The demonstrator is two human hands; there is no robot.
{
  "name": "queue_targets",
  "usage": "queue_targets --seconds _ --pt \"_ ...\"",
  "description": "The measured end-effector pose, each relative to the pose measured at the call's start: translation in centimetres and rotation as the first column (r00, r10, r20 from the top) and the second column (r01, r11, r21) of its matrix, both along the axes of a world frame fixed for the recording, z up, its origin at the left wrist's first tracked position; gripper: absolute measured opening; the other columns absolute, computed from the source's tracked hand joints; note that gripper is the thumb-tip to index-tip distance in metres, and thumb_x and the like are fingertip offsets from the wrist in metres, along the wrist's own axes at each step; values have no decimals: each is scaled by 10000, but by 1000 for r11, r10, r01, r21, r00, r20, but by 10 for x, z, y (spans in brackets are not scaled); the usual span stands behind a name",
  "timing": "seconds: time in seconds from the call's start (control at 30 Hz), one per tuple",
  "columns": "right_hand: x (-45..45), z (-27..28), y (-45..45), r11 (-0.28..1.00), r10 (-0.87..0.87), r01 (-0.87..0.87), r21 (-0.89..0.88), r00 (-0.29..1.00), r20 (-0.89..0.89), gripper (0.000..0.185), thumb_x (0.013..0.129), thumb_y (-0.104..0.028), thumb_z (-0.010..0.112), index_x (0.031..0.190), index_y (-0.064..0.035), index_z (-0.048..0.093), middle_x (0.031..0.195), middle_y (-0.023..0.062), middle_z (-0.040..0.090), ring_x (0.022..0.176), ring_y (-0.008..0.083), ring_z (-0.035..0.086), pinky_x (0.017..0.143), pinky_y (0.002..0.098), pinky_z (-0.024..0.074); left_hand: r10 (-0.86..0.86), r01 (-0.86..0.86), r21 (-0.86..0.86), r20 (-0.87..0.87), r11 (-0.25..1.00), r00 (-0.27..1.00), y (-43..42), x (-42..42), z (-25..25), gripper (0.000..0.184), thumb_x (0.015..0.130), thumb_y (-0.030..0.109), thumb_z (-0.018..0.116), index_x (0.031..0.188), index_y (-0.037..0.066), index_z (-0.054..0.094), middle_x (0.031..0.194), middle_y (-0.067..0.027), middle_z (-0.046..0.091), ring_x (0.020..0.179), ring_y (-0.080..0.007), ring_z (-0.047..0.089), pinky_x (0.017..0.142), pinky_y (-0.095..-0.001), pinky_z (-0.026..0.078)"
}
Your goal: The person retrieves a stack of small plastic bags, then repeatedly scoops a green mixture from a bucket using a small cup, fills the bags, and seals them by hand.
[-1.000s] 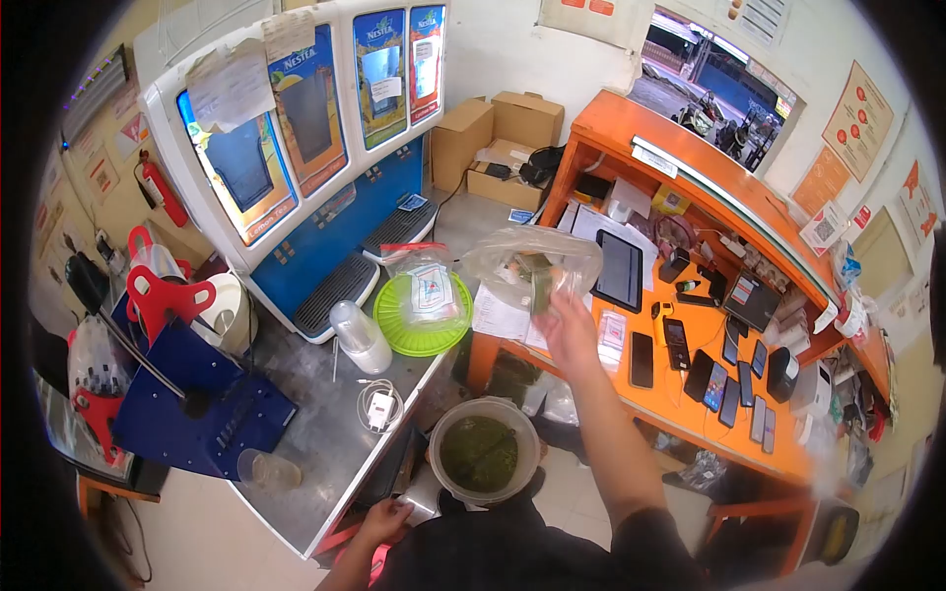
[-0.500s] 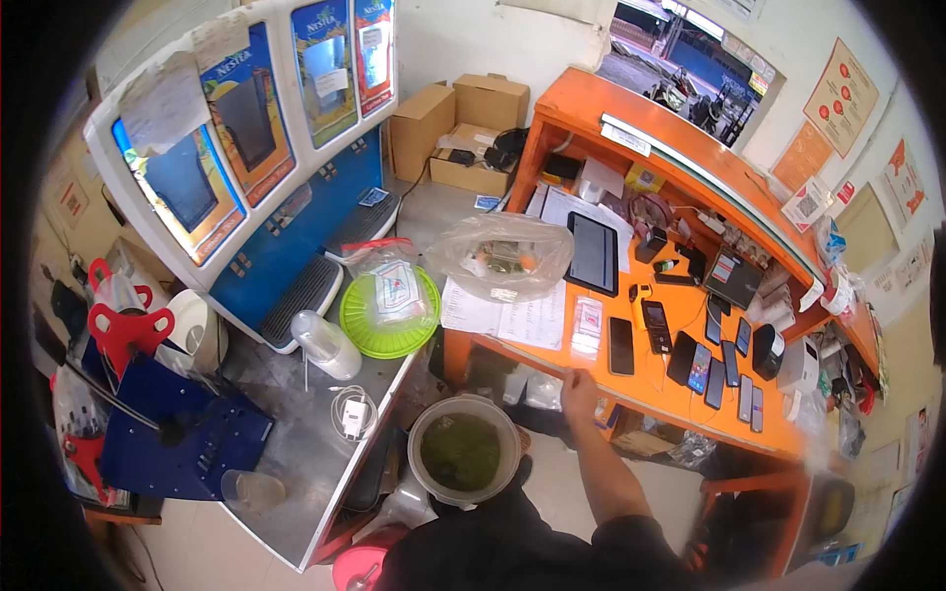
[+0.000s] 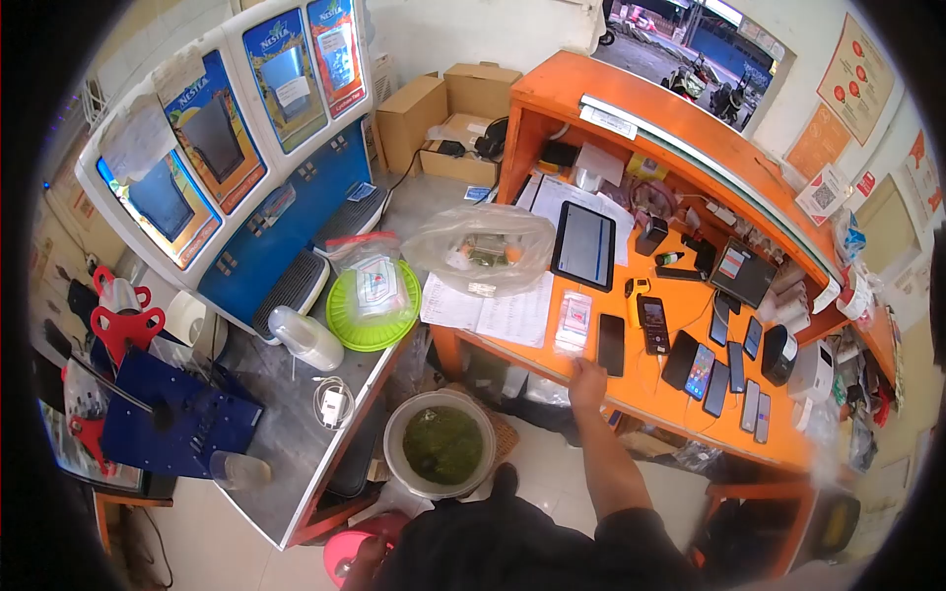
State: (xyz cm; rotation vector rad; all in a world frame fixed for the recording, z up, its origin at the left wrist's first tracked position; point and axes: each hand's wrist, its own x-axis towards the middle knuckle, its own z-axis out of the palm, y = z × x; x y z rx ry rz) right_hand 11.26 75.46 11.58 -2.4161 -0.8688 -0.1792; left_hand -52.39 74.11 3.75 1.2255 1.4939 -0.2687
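My right hand (image 3: 588, 382) is at the front edge of the orange desk (image 3: 537, 360), fingers bunched; what they hold, if anything, is hidden. Just beyond it lie a clear packet with a pink and white label (image 3: 574, 317) and a black phone (image 3: 610, 345). Low in the view, my left hand (image 3: 368, 558) is at the right side of a pink container (image 3: 338, 544) with something metallic in it. Its fingers are too unclear to read. Between my arms, on the floor, stands a pale bucket (image 3: 394, 450) of dark green contents.
A tablet (image 3: 583, 246), several phones (image 3: 699, 372) and a plastic bag with food (image 3: 480, 251) lie on the desk. Left, a metal counter (image 3: 281, 433) carries a green lidded basket (image 3: 360, 313), a white bottle (image 3: 305, 338) and a charger (image 3: 333, 406). Drink dispensers (image 3: 281, 197) stand behind.
My left hand has come into view at the pink container. My right hand remains at the desk edge, slightly farther right in view. The whole view has shifted a little.
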Motion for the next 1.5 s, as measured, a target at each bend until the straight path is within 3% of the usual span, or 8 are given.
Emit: queue_targets --seconds 0.23,0.5,0.93,1.03,1.1,1.2,1.33,1.5 --pt "-29 54 -31 959 194 -191 211 981 4 126 926 -120 634 914 -12 698 911 196 669 869 393 635 815 473 505 -12 34 448 -52 893 999 -20 93 30 499 968 452 595 917 -31 713 828 -203 718 781 -278 710 709 -421 544" --pt "-130 117 -55 361 898 -907 219 401 180 147 852 -170 706 941 -64 659 1062 82 629 1036 295 621 895 417 485 540 -348 -423 744 836 393 29 328 200 365 1070 317 505 1137 -9 653 1014 -54 685 902 -153 643 806 -308 522" --pt "-98 101 -80 496 647 -685 534 -118 -753 161 982 -134 651 1092 -15 644 962 31 683 924 110 644 830 283 530 -232 211 114 668 971 707 23 321 202 192 1030 165 581 1089 10 677 989 -42 696 917 -140 639 847 -311 505" --pt "-98 96 -82 548 619 -628 552 -140 -773 123 980 -121 650 1039 -13 650 950 33 687 897 113 646 813 273 529 -552 307 543 373 782 746 24 325 209 240 961 228 683 1085 23 680 962 -101 696 896 -241 666 833 -341 504" --pt "-102 79 -82 593 590 -541 597 -212 -779 94 974 -101 651 1011 -15 655 914 39 693 858 116 643 777 274 524 -499 281 950 -181 133 848 10 339 233 310 891 287 753 1045 26 689 916 -146 681 855 -321 662 796 -360 505" --pt "-111 75 -80 635 576 -592 497 -66 -815 132 958 -136 674 1002 -13 658 899 56 703 827 128 649 751 292 525 -320 200 976 -164 83 933 -6 345 233 352 878 341 769 993 18 695 875 -148 673 803 -286 660 727 -368 511" --pt "-121 74 -75 522 682 -749 407 80 -727 198 937 -200 704 981 -11 662 896 70 707 800 135 651 723 316 525 -176 -38 455 419 890 891 -15 328 190 339 932 337 734 937 1 691 847 -84 712 762 -162 666 645 -313 517" --pt "-125 75 -72 484 634 -767 421 -25 -773 236 925 -236 719 991 -15 671 884 67 709 757 128 640 686 335 524 28 -48 23 537 999 843 0 313 192 272 990 281 664 957 13 696 848 -52 719 764 -117 665 688 -255 526"
